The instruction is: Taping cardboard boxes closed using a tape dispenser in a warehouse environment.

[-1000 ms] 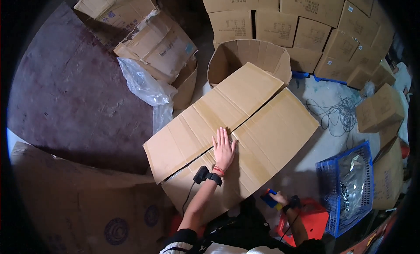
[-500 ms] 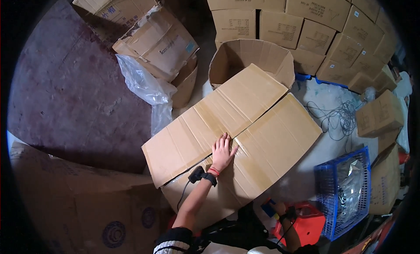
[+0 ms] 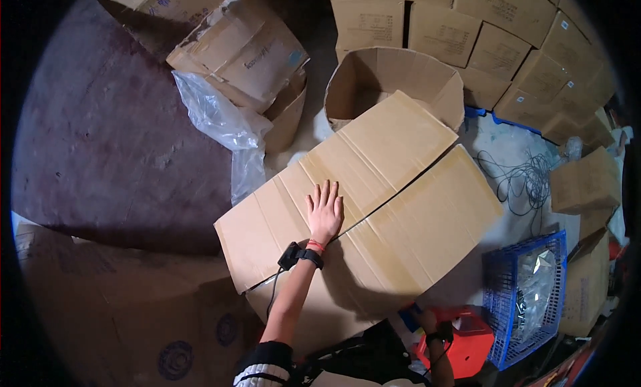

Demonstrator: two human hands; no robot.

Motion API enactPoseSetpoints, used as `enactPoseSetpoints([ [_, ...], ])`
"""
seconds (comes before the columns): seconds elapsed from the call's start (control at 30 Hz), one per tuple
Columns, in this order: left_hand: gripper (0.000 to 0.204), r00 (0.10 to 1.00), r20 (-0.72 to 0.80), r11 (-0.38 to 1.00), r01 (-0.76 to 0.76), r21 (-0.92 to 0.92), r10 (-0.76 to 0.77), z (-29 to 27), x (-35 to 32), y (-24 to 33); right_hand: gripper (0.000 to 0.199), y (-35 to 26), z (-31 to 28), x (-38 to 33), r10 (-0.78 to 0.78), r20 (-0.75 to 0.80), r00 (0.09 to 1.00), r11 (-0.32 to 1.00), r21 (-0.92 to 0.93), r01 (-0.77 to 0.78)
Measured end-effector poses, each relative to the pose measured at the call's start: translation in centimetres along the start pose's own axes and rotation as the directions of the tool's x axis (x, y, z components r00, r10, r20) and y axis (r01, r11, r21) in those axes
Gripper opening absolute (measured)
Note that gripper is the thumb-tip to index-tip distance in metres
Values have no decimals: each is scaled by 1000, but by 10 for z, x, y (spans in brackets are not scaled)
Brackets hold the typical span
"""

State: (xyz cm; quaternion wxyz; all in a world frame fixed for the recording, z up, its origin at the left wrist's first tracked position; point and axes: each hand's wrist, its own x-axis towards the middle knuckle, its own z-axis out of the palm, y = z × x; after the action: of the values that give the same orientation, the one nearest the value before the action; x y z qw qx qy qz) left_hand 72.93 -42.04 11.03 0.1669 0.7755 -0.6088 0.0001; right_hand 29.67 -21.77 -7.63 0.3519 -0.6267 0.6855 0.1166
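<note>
**Left hand flat on a closed carton, right hand low by a red object**

A large cardboard box point(image 3: 374, 213) lies closed in the middle of the floor, its two long top flaps meeting along a seam that runs diagonally from lower left to upper right. The left hand point(image 3: 324, 213) rests palm down on the flaps, fingers spread and straight, released rather than gripping anything, with its heel right at the seam. A red band and a black wrist device point(image 3: 297, 253) sit on that wrist, and a thin cable trails from the device down along the forearm.

The right hand point(image 3: 427, 320) is low in the picture, near the box's lower right corner and just above a red object point(image 3: 467, 343). It is small and partly in shadow; I cannot tell whether it is clenched, released or holding something. It too wears a dark wristband.

Just beside the red object, to the right, stands a blue plastic crate point(image 3: 511, 300) with a crinkled clear bag inside. Behind the closed box, touching its far edge, an open empty carton point(image 3: 394, 77) stands with its mouth facing the camera. To the left of that, a clear plastic sheet point(image 3: 224, 120) lies crumpled beside a dented box point(image 3: 244, 53). Stacked cartons point(image 3: 494, 33) fill the upper right, and a tangle of thin dark wire point(image 3: 517, 180) lies on a pale sheet between them and the closed box. The bare floor point(image 3: 107, 153) on the left is dark and reddish brown.
</note>
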Motion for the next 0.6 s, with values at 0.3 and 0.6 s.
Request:
enactPoseSetpoints([
  [0.3, 48, 996, 37, 992, 87, -96, -84, 20, 8, -6, 59, 10, -6, -32, 127, 77, 989, 991, -40, -124],
  [0.6, 47, 995, 41, 995, 91, -36, -89, 17, 56, 4, 60, -9, -31, 15, 101, 57, 993, 995, -14, -100],
])
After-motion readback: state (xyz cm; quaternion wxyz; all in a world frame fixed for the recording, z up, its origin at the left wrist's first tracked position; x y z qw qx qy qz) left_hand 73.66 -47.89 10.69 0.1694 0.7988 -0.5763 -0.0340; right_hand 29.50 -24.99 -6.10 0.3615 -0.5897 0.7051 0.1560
